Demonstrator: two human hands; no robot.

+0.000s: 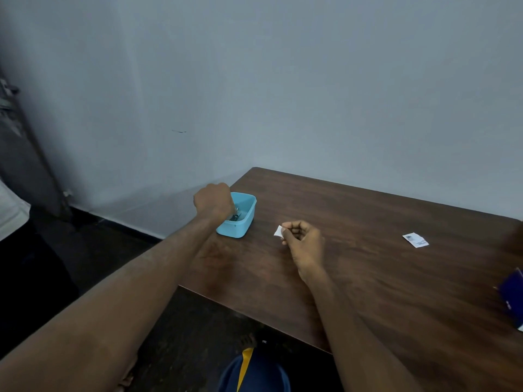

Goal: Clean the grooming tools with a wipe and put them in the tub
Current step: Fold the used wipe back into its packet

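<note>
Metal tools (235, 216), dimly seen, lie in the blue tub (245, 219) under the curled left hand (213, 202), whose grip is hidden; right hand (304, 240) pinches a white wipe (278, 231).

Plastic tub (243, 222), wood-grain table (368, 264)

dark wood table (396, 278) set against a plain grey-blue wall (283, 80) (dim light), dark floor (56, 264) at left

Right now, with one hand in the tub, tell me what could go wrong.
The blue tub sits close to the table's left edge, so the left hand reaching into it could nudge it off. The small wipe, only pinched by the right hand, might slip out.
</note>
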